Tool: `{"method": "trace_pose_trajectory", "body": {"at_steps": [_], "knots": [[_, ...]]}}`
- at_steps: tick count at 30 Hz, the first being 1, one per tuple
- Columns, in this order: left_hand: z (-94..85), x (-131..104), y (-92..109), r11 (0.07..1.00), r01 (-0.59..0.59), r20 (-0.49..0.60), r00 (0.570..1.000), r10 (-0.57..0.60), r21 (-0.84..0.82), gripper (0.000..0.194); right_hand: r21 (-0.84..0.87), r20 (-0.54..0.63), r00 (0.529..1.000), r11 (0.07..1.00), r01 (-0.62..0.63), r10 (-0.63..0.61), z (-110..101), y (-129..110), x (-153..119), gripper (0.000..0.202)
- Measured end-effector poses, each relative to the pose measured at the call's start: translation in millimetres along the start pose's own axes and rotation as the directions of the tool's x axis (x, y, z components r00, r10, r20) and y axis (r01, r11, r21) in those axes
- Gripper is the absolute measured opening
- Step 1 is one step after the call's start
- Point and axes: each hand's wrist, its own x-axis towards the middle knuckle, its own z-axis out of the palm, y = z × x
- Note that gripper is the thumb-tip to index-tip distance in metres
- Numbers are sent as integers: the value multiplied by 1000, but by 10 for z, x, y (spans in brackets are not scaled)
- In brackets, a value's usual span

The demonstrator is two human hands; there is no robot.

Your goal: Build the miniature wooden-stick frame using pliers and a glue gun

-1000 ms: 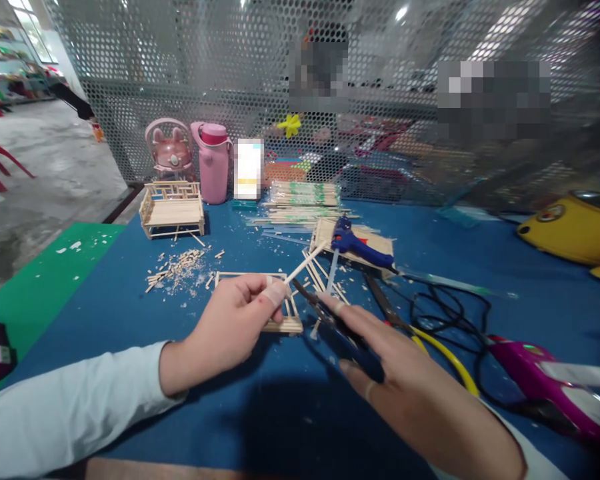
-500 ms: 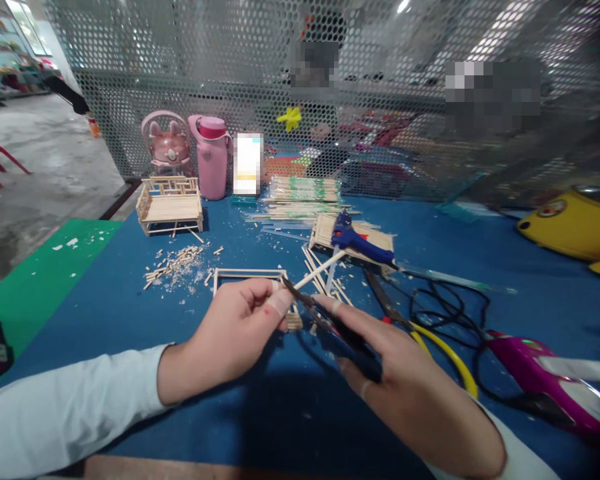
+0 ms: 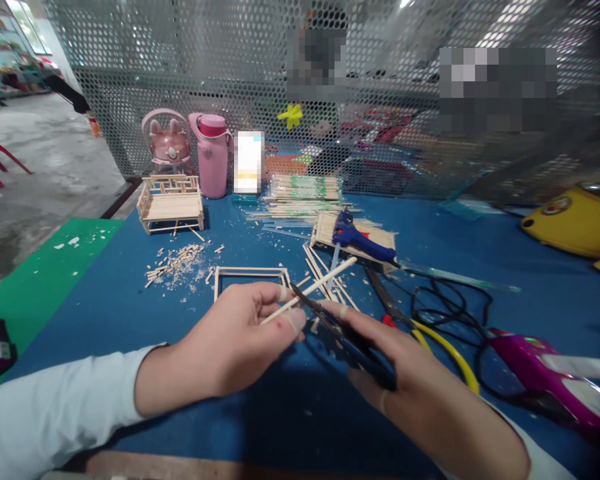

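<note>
My left hand [image 3: 245, 330] pinches a thin wooden stick [image 3: 333, 273] that slants up to the right from the fingers. In my right hand [image 3: 405, 380] is a pair of dark-handled scissors [image 3: 337, 327], with the blades at the stick just beyond my left fingertips. Whether the blades touch the wood I cannot tell. Behind my left hand lies a small rectangular stick frame [image 3: 253, 271], partly hidden by that hand. Loose sticks [image 3: 325, 270] lie past the scissors.
A miniature stick bench [image 3: 171, 205], a pile of cut bits [image 3: 180, 261] and a pink bottle [image 3: 213, 160] stand left. A blue glue gun [image 3: 363, 241] rests on a stick panel [image 3: 325, 230]. Yellow-handled scissors [image 3: 447, 353], black cable [image 3: 440, 310] and a magenta device [image 3: 535, 367] lie right.
The stick has shifted in my left fingers, and its lower end now shows across them. My right hand and the scissors have moved slightly right and down.
</note>
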Motion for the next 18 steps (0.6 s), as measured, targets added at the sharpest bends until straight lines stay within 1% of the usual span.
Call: {"method": "trace_pose_trajectory", "body": {"at_steps": [2, 5, 7, 8, 11, 13, 15, 16, 18], "knots": [[-12, 22, 5, 1000, 29, -14, 999, -29, -3, 24, -1, 17, 999, 1000, -27, 27, -6, -12, -14, 59], [-29, 58, 6, 994, 86, -68, 994, -90, -64, 20, -20, 21, 999, 999, -39, 40, -1, -28, -33, 59], [-42, 71, 3, 992, 96, -74, 992, -102, -81, 30, -37, 4, 1000, 999, -21, 21, 9, -28, -39, 59], [-48, 71, 1, 993, 98, -54, 993, -101, -64, 31, -47, -5, 1000, 999, -9, 9, 15, -22, -40, 59], [-53, 46, -12, 997, 42, 67, 997, -47, 63, 21, -91, -26, 999, 995, 39, -42, 39, 15, -46, 62], [-45, 14, -29, 982, -32, 111, 994, 12, 186, 26, -147, -53, 994, 985, 86, -95, 65, 47, -58, 63], [-34, -14, -59, 950, -63, 94, 995, 36, 305, 35, -209, -81, 986, 969, 128, -148, 100, 65, -74, 62], [-30, -25, -77, 935, -51, 75, 997, 26, 350, 39, -232, -91, 982, 963, 140, -165, 119, 65, -82, 62], [-22, -37, -113, 922, -10, 39, 999, -6, 388, 44, -263, -111, 979, 955, 140, -174, 158, 46, -93, 64]]}}
